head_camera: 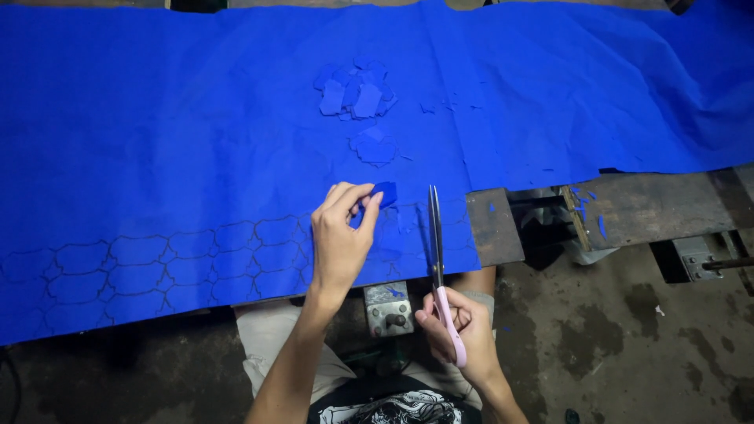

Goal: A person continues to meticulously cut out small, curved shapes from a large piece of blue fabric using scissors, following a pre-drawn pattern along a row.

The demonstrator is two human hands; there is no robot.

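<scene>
I look down on a wide blue sheet (196, 141) that covers the table, and both my hands work at its near edge. My left hand (339, 239) pinches a small cut piece (385, 192) between thumb and forefinger, with the other fingers curled loosely; it holds the piece a little above the sheet, just left of the blades, I think so that it stays out of the way of the cutting line. My right hand (459, 330) is closed around the pink handles of the scissors (437, 259), with the fingers through the loops. The blades point away from me and lie together, or very nearly; from this angle I cannot say if a thin gap is between them. They rest over the cut edge of the sheet, where the outlines drawn in dark line (157, 263) end, so the hand keeps the tool ready at the place where the pattern begins. The drawn shapes run in rows to the left along the near edge. Farther on the sheet are two small heaps of cut pieces (357, 90), one behind the other, well apart from the hands, probably put there to keep them away from the working edge. To the right the bare wooden table (652, 208) shows, with some blue scraps on it.
</scene>
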